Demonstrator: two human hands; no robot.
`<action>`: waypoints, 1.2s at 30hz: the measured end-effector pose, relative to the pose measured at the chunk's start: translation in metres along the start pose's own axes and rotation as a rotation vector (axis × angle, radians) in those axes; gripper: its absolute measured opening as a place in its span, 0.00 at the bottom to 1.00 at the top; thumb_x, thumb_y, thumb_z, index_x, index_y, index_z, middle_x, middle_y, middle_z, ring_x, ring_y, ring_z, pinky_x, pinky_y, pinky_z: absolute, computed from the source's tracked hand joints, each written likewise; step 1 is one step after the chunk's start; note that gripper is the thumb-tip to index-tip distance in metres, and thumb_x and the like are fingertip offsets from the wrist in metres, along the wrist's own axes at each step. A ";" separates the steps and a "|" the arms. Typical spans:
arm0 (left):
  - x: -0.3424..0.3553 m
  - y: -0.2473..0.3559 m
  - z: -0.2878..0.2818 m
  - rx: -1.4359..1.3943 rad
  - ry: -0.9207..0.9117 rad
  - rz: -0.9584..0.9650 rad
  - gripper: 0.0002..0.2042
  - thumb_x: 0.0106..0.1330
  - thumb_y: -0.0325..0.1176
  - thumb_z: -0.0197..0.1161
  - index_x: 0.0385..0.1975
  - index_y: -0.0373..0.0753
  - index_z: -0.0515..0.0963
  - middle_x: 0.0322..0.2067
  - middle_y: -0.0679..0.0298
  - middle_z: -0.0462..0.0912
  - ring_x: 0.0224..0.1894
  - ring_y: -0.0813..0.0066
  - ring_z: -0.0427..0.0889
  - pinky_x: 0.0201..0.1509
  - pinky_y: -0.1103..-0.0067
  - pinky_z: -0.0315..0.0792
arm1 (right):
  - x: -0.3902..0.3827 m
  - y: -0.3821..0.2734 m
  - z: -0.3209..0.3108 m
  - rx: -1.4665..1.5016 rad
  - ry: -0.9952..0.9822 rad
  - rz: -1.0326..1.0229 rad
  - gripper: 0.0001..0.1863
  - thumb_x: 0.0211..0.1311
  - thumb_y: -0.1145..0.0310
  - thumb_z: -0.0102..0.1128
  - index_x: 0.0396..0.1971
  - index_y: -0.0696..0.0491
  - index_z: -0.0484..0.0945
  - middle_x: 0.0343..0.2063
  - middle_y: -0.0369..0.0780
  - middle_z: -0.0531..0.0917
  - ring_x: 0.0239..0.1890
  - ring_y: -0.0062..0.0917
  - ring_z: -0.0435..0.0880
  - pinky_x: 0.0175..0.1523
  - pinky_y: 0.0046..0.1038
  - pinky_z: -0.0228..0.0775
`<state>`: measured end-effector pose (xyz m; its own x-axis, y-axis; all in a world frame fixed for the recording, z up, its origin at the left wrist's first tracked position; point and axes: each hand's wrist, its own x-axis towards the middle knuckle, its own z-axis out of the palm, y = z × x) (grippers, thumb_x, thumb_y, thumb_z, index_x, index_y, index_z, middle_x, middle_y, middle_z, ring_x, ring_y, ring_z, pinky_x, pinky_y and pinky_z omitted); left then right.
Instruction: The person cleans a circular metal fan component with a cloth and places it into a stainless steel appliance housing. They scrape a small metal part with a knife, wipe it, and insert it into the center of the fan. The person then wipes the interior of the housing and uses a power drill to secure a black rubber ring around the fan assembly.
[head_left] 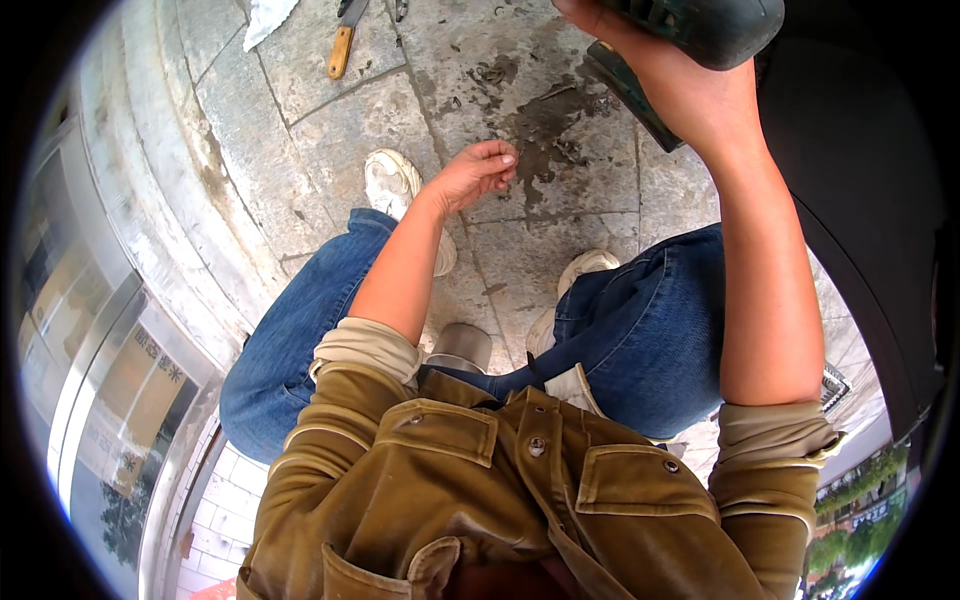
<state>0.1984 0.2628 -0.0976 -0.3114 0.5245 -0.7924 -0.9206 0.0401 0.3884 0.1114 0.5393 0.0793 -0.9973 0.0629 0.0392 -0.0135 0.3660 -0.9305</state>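
My right hand (690,95) is raised at the upper right, its fingers wrapped round a dark green power tool (715,25). The tool has a rounded housing with vent slots, and a flat dark part (632,95) shows beyond the wrist. Its front end is cut off by the frame's upper edge. My left hand (478,172) hangs above the paving between my knees, fingers curled in toward the thumb. Whatever the curled fingers may hold is too small or hidden to make out. Below it lies a dark wet stain (545,125) with scattered bits of debris.
A blade with a wooden handle (341,52) lies on the paving at the upper left, near a white cloth or paper (268,18). Stone steps (150,140) curve along the left. A large black object (860,190) fills the right side. A metal cylinder (462,348) stands between my legs.
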 end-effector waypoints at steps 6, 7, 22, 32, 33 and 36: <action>0.012 -0.001 0.024 0.992 0.400 0.317 0.06 0.59 0.34 0.67 0.31 0.42 0.79 0.27 0.67 0.74 0.30 0.72 0.76 0.33 0.76 0.70 | 0.001 -0.003 0.001 -0.011 0.005 -0.024 0.15 0.53 0.67 0.71 0.39 0.57 0.80 0.33 0.41 0.83 0.35 0.27 0.81 0.41 0.29 0.73; 0.015 0.000 0.039 1.241 0.444 0.366 0.06 0.57 0.33 0.68 0.30 0.41 0.79 0.27 0.65 0.76 0.31 0.68 0.79 0.34 0.74 0.72 | 0.001 -0.003 0.000 -0.013 0.007 -0.025 0.15 0.53 0.67 0.71 0.39 0.57 0.80 0.33 0.41 0.83 0.35 0.26 0.81 0.40 0.29 0.73; 0.056 -0.047 0.058 1.771 0.562 0.686 0.06 0.53 0.33 0.64 0.23 0.41 0.75 0.26 0.63 0.75 0.32 0.64 0.80 0.32 0.70 0.76 | -0.001 -0.008 0.003 0.015 -0.015 0.025 0.14 0.54 0.67 0.70 0.38 0.56 0.81 0.32 0.38 0.83 0.34 0.23 0.81 0.39 0.28 0.73; 0.033 -0.049 0.047 1.471 0.726 0.665 0.05 0.51 0.32 0.68 0.27 0.46 0.80 0.26 0.65 0.75 0.31 0.63 0.79 0.31 0.69 0.74 | -0.001 -0.004 0.005 0.035 -0.025 0.048 0.13 0.55 0.67 0.70 0.38 0.56 0.81 0.32 0.37 0.84 0.33 0.22 0.81 0.38 0.27 0.74; 0.031 -0.047 0.047 1.474 0.711 0.663 0.05 0.51 0.32 0.68 0.27 0.46 0.80 0.26 0.65 0.75 0.32 0.63 0.79 0.31 0.69 0.74 | -0.002 -0.007 0.006 0.015 -0.013 0.019 0.13 0.55 0.67 0.70 0.38 0.56 0.81 0.32 0.38 0.84 0.33 0.22 0.81 0.38 0.27 0.74; 0.025 -0.045 0.049 1.456 0.684 0.646 0.06 0.51 0.32 0.68 0.28 0.46 0.80 0.27 0.65 0.76 0.32 0.62 0.79 0.32 0.68 0.74 | -0.001 -0.004 0.007 -0.006 0.006 -0.046 0.13 0.55 0.68 0.70 0.38 0.56 0.81 0.32 0.38 0.84 0.34 0.22 0.81 0.38 0.27 0.74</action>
<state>0.2440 0.3159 -0.1119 -0.9039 0.3534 -0.2412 0.2125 0.8600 0.4639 0.1119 0.5311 0.0800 -0.9951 0.0512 0.0841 -0.0590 0.3741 -0.9255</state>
